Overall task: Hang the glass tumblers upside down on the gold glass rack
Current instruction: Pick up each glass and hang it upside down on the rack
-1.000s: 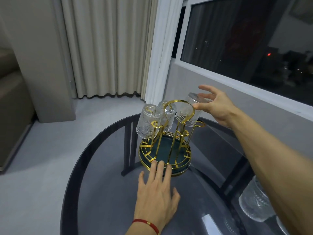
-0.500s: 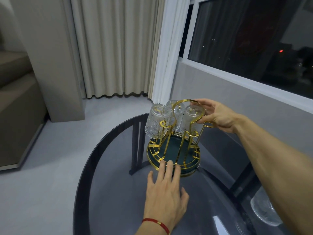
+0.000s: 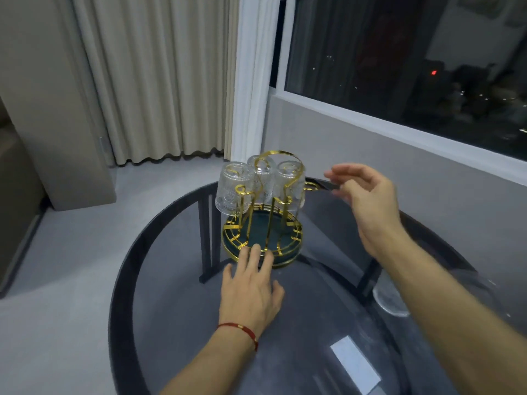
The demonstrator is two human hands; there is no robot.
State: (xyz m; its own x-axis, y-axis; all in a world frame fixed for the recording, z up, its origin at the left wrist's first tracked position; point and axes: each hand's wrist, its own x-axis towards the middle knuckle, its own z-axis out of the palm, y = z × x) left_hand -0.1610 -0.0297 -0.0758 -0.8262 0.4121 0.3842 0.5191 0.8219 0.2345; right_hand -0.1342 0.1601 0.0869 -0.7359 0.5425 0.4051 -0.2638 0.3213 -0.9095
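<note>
Tumblers (image 3: 261, 185) inverted on rack (image 3: 262, 240), right hand (image 3: 368, 201) apart, empty-palmed.

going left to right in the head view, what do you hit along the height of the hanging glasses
beige curtain → left tumbler → middle tumbler → right tumbler → right hand → grey wall under the window

You're looking down on a round dark glass table (image 3: 176, 280), its black frame showing through the top. Pale grey floor (image 3: 71, 266) runs back to cream pleated curtains (image 3: 159, 81) with a white sheer panel (image 3: 251, 81) beside them. On your right, a white-framed window (image 3: 399, 52) shows night outside, scattered lights and one red glow. Grey wall (image 3: 370, 155) below the sill. Room light dim, cool
</note>
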